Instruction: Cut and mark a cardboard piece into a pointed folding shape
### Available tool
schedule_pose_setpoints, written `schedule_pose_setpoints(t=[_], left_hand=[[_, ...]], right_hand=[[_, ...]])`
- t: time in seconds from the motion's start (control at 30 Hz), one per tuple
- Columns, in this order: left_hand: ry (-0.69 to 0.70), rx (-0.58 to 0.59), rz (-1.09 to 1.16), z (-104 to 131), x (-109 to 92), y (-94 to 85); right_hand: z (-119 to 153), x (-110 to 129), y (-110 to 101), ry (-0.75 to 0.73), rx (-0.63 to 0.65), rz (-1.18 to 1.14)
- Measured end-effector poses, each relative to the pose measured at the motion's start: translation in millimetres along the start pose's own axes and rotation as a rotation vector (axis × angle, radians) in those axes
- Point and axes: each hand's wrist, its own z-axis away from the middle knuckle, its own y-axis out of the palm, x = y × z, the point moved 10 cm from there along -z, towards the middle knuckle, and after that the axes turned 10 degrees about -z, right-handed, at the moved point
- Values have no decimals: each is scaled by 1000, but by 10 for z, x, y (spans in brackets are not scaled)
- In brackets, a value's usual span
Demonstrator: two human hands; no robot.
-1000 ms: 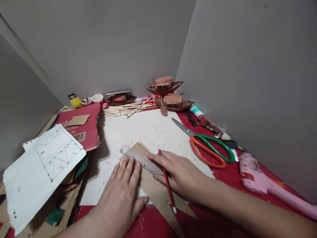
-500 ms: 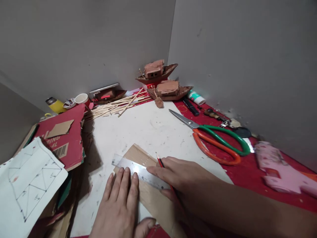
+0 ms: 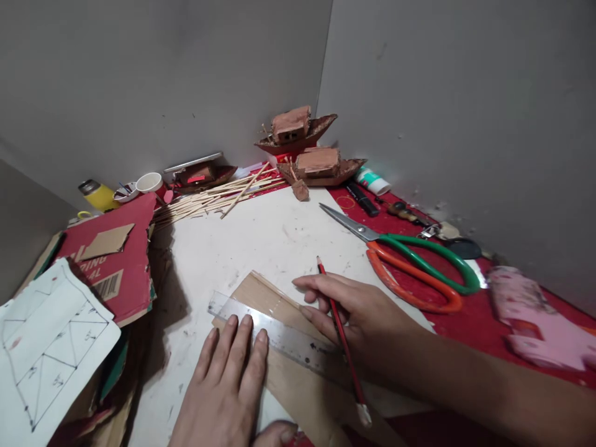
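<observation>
A clear plastic ruler (image 3: pixel 288 338) lies slantwise across a piece of brown cardboard (image 3: pixel 302 385). My left hand (image 3: pixel 223 385) is spread flat, its fingertips pressing on the ruler's lower edge. Beyond the ruler's right half, my right hand (image 3: pixel 358 310) has a red-and-black pencil (image 3: pixel 341 329) resting between thumb and fingers, point up and away, eraser end toward me. Its thumb and index finger are near the cardboard's far edge. Beneath the cardboard is a white sheet (image 3: pixel 261 242).
Large scissors (image 3: pixel 395 254) with green and orange handles lie at right, near a pink glue gun (image 3: pixel 535 316). Thin sticks (image 3: pixel 223 195) and model boats (image 3: pixel 321 164) line the back. Red cardboard (image 3: pixel 125 248) and a paper with a drawing (image 3: pixel 56 341) are stacked at left.
My right hand has moved off the ruler, up and to the right, and the pencil came with it. My left hand remains flat on the ruler. The view has shifted slightly.
</observation>
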Motion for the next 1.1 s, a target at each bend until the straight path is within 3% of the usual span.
schedule_pose_setpoints(t=[0.27, 0.9, 1.1], left_hand=[[-10, 6, 31, -5, 44, 66], [2, -20, 16, 42, 23, 110], [17, 22, 2, 66, 16, 138]], right_hand=[[17, -66, 15, 7, -4, 72], [21, 61, 6, -101, -47, 79], [35, 73, 0, -141, -67, 72]])
